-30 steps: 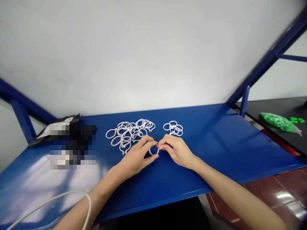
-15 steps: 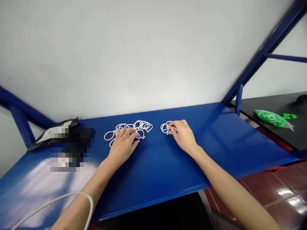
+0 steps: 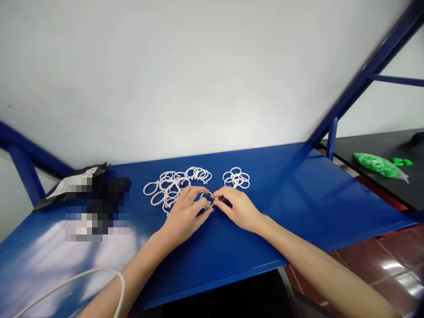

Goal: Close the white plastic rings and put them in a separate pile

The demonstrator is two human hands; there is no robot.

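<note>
Over the middle of the blue table (image 3: 291, 176), my left hand (image 3: 190, 212) and my right hand (image 3: 241, 210) meet at one white ring (image 3: 202, 204) that looks like a curtain ring. The left fingers are closed round its side. With thumb and forefinger, my right hand pinches it at a small knob or clasp. Behind my left hand lies a loose pile of similar white rings (image 3: 165, 183). A smaller cluster of white rings (image 3: 236, 178), arranged like a flower, lies just beyond my right hand, apart from it.
To the left are a black bag (image 3: 74, 181) with a white label and a blurred-out dark patch. A white cable (image 3: 82, 271) loops across my left forearm. On the black table (image 3: 374, 185) at right lies a clear bag of green pieces (image 3: 380, 165). A wall stands behind.
My right hand has left the small cluster, uncovering it, and moved left and nearer. My left hand has moved right from the pile. Both now hold one ring between them.
</note>
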